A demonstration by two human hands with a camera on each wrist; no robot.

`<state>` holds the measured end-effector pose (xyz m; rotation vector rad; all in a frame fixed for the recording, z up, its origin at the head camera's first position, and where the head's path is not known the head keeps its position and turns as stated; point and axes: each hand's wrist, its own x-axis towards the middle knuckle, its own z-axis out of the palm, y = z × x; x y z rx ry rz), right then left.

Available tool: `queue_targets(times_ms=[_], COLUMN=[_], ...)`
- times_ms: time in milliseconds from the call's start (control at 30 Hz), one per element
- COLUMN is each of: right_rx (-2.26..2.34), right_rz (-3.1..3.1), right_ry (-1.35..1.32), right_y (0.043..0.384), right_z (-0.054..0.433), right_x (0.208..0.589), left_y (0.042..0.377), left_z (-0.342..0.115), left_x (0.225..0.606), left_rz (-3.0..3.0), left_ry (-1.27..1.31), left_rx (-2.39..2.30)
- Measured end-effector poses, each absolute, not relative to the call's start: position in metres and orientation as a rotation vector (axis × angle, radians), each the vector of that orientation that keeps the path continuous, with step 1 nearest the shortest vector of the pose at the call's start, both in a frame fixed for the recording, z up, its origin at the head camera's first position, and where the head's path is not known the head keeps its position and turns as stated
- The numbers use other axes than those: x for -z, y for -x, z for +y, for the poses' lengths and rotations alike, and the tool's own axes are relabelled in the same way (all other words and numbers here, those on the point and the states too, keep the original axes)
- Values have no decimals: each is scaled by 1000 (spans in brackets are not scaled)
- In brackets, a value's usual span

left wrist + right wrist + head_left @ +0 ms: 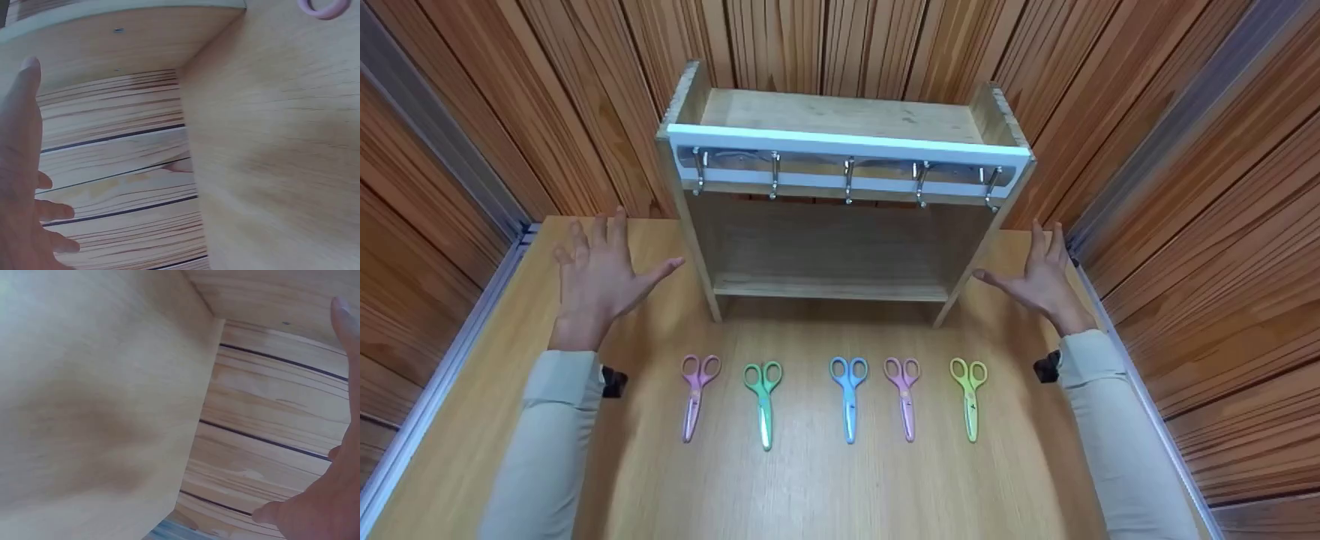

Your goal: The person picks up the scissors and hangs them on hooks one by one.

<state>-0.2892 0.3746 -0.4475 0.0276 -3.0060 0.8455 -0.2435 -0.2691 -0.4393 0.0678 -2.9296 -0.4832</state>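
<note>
My left hand (598, 281) is held over the table left of a wooden shelf rack (832, 289), fingers spread and thumb towards it. On the right side my right hand (1039, 285) is spread the same way, its thumb near the rack's side panel. Neither holds anything. Across the rack's front runs a white rail with several metal hooks (848, 180), all bare. Before the rack lie several scissors in a row, handles away from me: purple scissors (692, 397), green scissors (764, 405), blue scissors (850, 397), pink scissors (905, 397) and yellow-green scissors (970, 397).
The rack stands at the back of the wooden table (810, 495), close to a wood-plank wall (780, 45). Plank walls also rise at left and right, with metal rails (427, 442) along the table's sides.
</note>
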Motion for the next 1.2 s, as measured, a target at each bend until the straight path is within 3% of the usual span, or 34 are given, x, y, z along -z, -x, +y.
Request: queue_targets(times_ms=[333,800,1200], right_rx=[-954,-1063,-1152], right_rz=[-2953,-2939,-2991], right_ry=[-62,-172,-99], right_y=[269,232,198], right_z=[367,361,353], right_x=[450,465,493], left_y=[224,209,205], left_z=[-257,-225,-204], left_x=[407,364,328], left_rz=[-2704,-2405,-2313], left_ry=[149,182,246], left_rx=[358,788,934])
